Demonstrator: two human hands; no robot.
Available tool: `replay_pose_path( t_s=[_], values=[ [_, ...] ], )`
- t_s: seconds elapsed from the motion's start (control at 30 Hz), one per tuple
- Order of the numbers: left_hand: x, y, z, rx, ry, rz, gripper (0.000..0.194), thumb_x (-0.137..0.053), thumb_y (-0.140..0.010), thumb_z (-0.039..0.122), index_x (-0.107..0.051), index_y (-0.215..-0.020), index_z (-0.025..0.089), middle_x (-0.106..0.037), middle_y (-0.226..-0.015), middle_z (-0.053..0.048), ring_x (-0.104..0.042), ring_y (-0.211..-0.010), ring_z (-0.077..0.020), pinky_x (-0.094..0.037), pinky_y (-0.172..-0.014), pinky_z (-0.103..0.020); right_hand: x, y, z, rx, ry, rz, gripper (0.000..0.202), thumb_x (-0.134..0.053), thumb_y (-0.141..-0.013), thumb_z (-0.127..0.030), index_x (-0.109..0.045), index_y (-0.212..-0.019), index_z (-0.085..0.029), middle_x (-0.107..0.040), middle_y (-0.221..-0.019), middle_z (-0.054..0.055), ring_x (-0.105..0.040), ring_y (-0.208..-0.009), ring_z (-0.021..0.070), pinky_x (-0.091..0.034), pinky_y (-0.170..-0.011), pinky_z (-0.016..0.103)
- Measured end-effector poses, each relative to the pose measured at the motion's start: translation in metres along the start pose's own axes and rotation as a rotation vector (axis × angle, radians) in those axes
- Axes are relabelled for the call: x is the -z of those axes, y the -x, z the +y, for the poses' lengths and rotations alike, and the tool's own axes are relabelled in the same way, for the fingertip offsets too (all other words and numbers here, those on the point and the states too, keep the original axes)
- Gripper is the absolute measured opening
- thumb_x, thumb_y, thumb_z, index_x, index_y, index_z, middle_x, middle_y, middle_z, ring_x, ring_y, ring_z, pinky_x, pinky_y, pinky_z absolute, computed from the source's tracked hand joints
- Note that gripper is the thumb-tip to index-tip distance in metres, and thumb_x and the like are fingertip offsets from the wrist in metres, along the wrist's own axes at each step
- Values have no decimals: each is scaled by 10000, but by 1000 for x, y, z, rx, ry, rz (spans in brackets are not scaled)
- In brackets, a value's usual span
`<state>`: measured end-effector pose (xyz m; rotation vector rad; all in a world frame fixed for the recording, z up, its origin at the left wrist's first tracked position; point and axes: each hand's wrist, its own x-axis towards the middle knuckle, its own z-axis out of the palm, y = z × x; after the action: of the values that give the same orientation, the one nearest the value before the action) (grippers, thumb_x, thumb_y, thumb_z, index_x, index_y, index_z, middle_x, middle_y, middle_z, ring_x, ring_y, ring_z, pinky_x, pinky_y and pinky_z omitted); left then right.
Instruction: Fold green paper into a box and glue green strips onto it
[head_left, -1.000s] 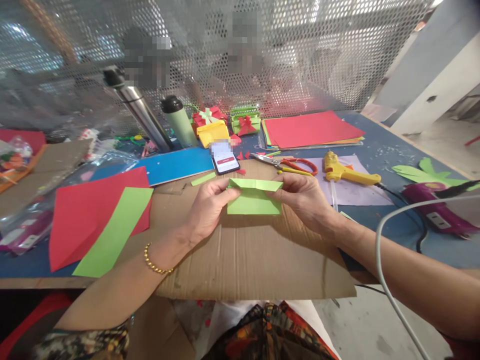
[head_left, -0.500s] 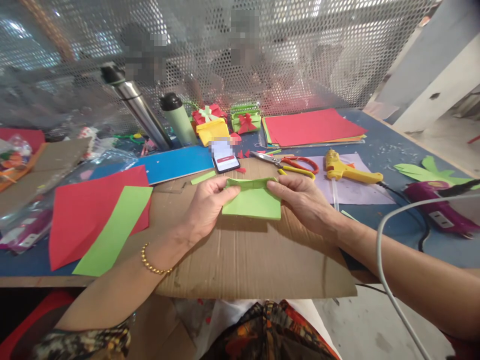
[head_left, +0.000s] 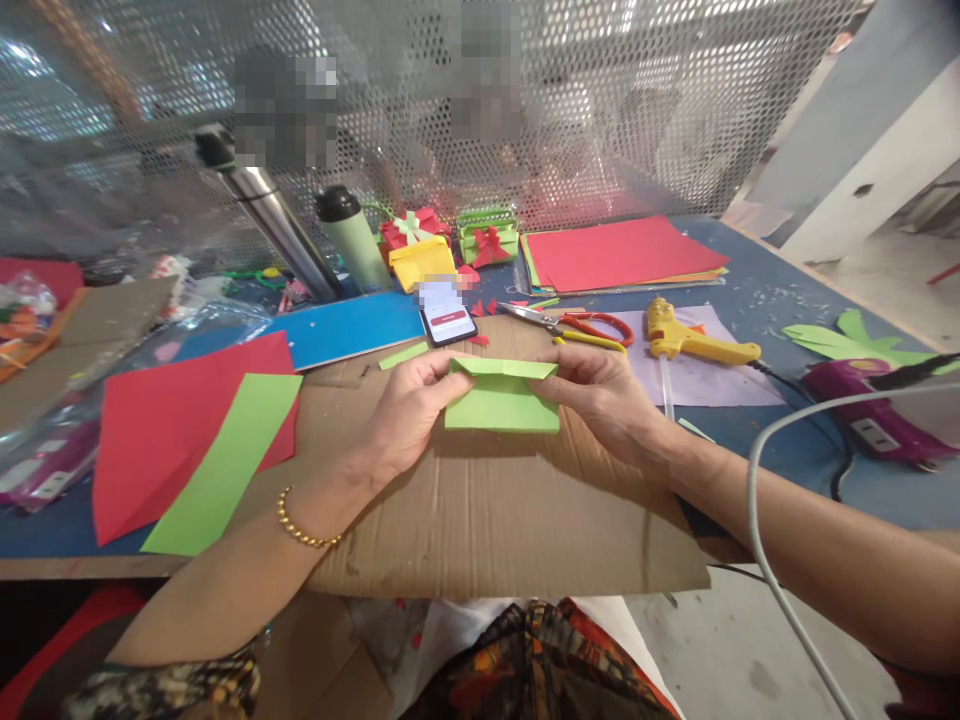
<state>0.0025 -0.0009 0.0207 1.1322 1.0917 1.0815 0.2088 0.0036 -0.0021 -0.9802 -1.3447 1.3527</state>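
Note:
Between both hands, above the brown cardboard sheet, is a folded piece of light green paper with its upper flap bent over. My left hand pinches its left top corner, thumb in front. On the opposite corner my right hand grips the same fold, its thumb pressed near the crease. The fingers behind the paper are partly hidden. Just beyond the hands lie a phone, red-handled scissors and small red paper scraps.
Right of the hands, a yellow glue gun rests on lilac paper, near a purple power strip. A white cable crosses my right forearm. Red card and a green strip lie left. Bottles and small paper boxes stand behind.
The top flap of the green paper has tipped over toward me, showing more of its face. Both hands keep their hold in nearly the same place.

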Motion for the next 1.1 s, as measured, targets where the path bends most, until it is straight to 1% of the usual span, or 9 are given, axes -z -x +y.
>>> replay_pose_path(
  t_s=[0.13, 0.27, 0.4, 0.57, 0.7, 0.77, 0.87, 0.97, 1.1],
  values=[
    [2, 1, 6, -20, 21, -37, 270, -756, -630, 213, -818, -892, 191, -787, -886, -49, -674, -725, -182, -490, -642, -276, 1, 0, -1, 73, 15, 5, 150, -807, -716, -339, -834, -827, -242, -770, -784, 22, -666, -774, 188, -543, -732, 352],
    [7, 4, 11, -55, -29, -51, 236, -733, -658, 208, -823, -876, 196, -781, -857, -39, -638, -651, -153, -473, -595, -259, 2, 2, -3, 91, 6, -10, 160, -783, -729, -282, -862, -868, -275, -808, -847, 31, -704, -837, 203, -579, -779, 371],
    [9, 6, 13, -90, -51, -80, 214, -724, -661, 176, -828, -846, 206, -765, -824, -17, -610, -613, -131, -459, -568, -240, 3, 3, -6, 125, 55, -20, 198, -763, -743, -251, -870, -904, -291, -827, -893, 23, -725, -831, 200, -596, -782, 361],
    [13, 1, 17, 33, 46, -168, 237, -697, -662, 136, -833, -849, 185, -764, -814, -26, -655, -687, -145, -505, -634, -236, 5, 3, -3, 245, 151, 1, 229, -708, -780, -199, -869, -923, -278, -832, -902, 9, -736, -806, 186, -590, -758, 327],
    [17, -1, 22, 145, 131, -264, 260, -709, -636, 180, -829, -863, 137, -778, -855, -72, -692, -758, -193, -544, -693, -280, 5, 3, 2, 373, 245, -2, 265, -661, -826, -164, -866, -966, -256, -812, -853, 15, -701, -728, 157, -541, -657, 273],
    [17, 0, 23, 144, 135, -264, 244, -766, -679, 273, -821, -870, 131, -773, -874, -79, -689, -773, -200, -542, -695, -289, 6, 4, 3, 449, 322, -3, 292, -630, -852, -134, -862, -982, -253, -787, -823, 13, -678, -708, 146, -517, -638, 263],
    [13, 4, 21, 79, 64, -205, 267, -838, -756, 403, -789, -841, 156, -728, -815, -34, -632, -714, -146, -487, -652, -252, 6, 6, 5, 570, 420, -26, 346, -579, -882, -85, -853, -1024, -241, -718, -748, 5, -630, -665, 128, -476, -610, 254],
    [10, 6, 16, 10, -18, -187, 269, -897, -724, 358, -767, -872, 174, -700, -821, 1, -604, -734, -121, -453, -680, -238, 6, 7, 7, 648, 469, -63, 392, -533, -895, -43, -840, -1059, -224, -683, -740, 4, -607, -654, 116, -444, -584, 243],
    [10, 5, 13, -13, -60, -202, 287, -894, -709, 318, -766, -917, 168, -709, -873, -9, -615, -783, -132, -459, -722, -255, 5, 7, 8, 658, 486, -96, 423, -501, -884, -20, -826, -1069, -217, -700, -779, 6, -627, -682, 112, -458, -608, 234]
  ],
)
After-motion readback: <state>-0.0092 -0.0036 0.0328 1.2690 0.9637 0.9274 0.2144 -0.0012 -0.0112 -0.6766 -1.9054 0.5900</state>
